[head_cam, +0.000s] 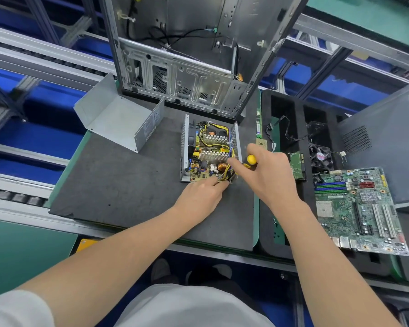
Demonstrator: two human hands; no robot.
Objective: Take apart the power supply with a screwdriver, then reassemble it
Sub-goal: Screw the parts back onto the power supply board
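Right hand (267, 175) round screwdriver (250, 160) — power supply (210, 147) just left.

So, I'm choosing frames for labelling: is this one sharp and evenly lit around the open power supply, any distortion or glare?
Head view: even light, soft shadows under the left hand and right hand; power supply and screwdriver sharp; wide-angle lens bows the computer case; mild sheen on the cover, no glare.

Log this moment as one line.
power supply: open | cover: off, lying left | right-hand grip: holding screwdriver | left-hand grip: at cables
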